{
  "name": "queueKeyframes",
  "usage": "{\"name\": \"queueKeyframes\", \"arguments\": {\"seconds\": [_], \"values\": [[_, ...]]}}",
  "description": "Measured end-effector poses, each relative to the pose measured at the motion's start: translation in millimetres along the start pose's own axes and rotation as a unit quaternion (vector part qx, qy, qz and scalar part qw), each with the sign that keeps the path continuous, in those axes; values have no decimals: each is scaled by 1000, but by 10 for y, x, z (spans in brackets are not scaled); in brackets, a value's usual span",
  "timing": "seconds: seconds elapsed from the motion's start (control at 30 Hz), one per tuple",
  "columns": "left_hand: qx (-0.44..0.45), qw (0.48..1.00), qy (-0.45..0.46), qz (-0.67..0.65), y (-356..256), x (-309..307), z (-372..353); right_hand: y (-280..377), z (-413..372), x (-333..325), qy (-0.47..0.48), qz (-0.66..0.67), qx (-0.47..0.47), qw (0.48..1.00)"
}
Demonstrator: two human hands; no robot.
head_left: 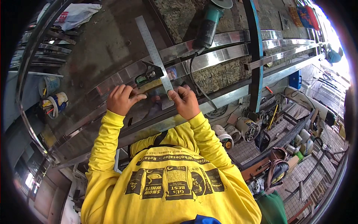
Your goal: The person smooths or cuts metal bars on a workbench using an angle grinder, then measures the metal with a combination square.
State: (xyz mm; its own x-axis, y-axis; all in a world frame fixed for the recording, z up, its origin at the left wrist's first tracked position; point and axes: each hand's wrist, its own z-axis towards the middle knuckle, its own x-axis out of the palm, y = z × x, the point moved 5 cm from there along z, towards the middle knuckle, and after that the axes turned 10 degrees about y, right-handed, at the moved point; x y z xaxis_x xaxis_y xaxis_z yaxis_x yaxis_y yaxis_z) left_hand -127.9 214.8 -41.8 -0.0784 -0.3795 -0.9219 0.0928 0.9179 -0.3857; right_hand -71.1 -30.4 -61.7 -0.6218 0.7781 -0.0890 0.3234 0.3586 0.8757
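A combination square point(152, 48) lies across polished metal tubes on the bench, its long ruled blade pointing away from me. Its head point(151, 76) has a dark frame and a yellowish edge. My right hand point(185, 101) pinches the near end of the blade between thumb and fingers. To the left of the square's head, my left hand point(121, 99) has its fingers curled over a shiny metal tube point(145, 106), thumb stretched toward the head. The undersides of the left fingers are hidden.
An angle grinder point(209, 28) with its cord lies beyond the tubes. A blue-edged upright bar point(256, 56) stands to the right. Buckets point(248, 128) and tools crowd the floor at right; more buckets point(56, 104) stand at left. A white sack point(76, 16) lies far left.
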Motion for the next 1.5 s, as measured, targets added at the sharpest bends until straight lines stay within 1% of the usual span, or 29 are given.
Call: {"name": "queueKeyframes", "arguments": {"seconds": [0.03, 0.13, 0.2, 0.23, 0.3, 0.43, 0.5, 0.53, 0.57, 0.67, 0.7, 0.8, 0.9, 1.0, 1.03, 1.13, 1.17, 1.27, 1.3, 1.4, 1.5], "values": [[-11, 1000, 19, -17, 3, -36, 64, 9, 11, -11, 6, -4, -4, 1000], [-67, 996, 50, 18, 64, 7, 155, -35, 44, -52, 11, -50, -34, 998], [-110, 992, 52, -35, 88, -13, 196, -37, 62, -67, 6, -75, -59, 995], [-131, 988, 54, -62, 106, -18, 208, -47, 74, -69, 8, -62, -41, 997], [-134, 987, 45, -81, 137, -22, 229, -43, 88, -58, 15, -36, -4, 999], [-149, 982, 18, -116, 144, -38, 255, -74, 89, -19, 8, -21, 12, 1000], [-75, 995, -29, -57, 33, -67, 321, -82, 115, -39, 3, -28, 4, 1000], [-38, 998, -53, -28, -35, -73, 346, -74, 123, -54, 4, -28, 15, 999], [7, 1000, -20, -19, -117, -42, 365, -47, 118, -64, 7, -29, 29, 999], [76, 997, 9, -3, -467, 54, 578, -54, 113, -64, 20, -22, 54, 998], [63, 997, 14, -39, -471, 154, 587, -64, 119, -66, 25, -19, 59, 998], [79, 996, 20, -45, -456, 235, 566, -55, 117, -80, 21, -34, 70, 997], [79, 995, 21, -56, -455, 239, 561, -118, 87, -105, 18, 15, 78, 997], [72, 995, 28, -65, -464, 218, 591, -161, 26, -203, 3, 14, 121, 993], [68, 995, 31, -68, -466, 213, 593, -79, 15, -283, 17, -29, 135, 990], [67, 995, 33, -61, -476, 215, 600, -214, -107, -464, -35, -181, 61, 981], [65, 995, 28, -64, -472, 218, 607, -170, -160, -484, -35, -230, 38, 972], [62, 996, 31, -64, -456, 241, 603, -214, -209, -506, -45, -296, -19, 954], [60, 996, 28, -65, -456, 239, 604, -203, -210, -501, -49, -290, -18, 956], [57, 996, 19, -60, -460, 253, 601, -154, -144, -470, -65, -219, 39, 973], [55, 997, 11, -47, -452, 275, 591, -41, -105, -433, -64, -186, 19, 980]]}}
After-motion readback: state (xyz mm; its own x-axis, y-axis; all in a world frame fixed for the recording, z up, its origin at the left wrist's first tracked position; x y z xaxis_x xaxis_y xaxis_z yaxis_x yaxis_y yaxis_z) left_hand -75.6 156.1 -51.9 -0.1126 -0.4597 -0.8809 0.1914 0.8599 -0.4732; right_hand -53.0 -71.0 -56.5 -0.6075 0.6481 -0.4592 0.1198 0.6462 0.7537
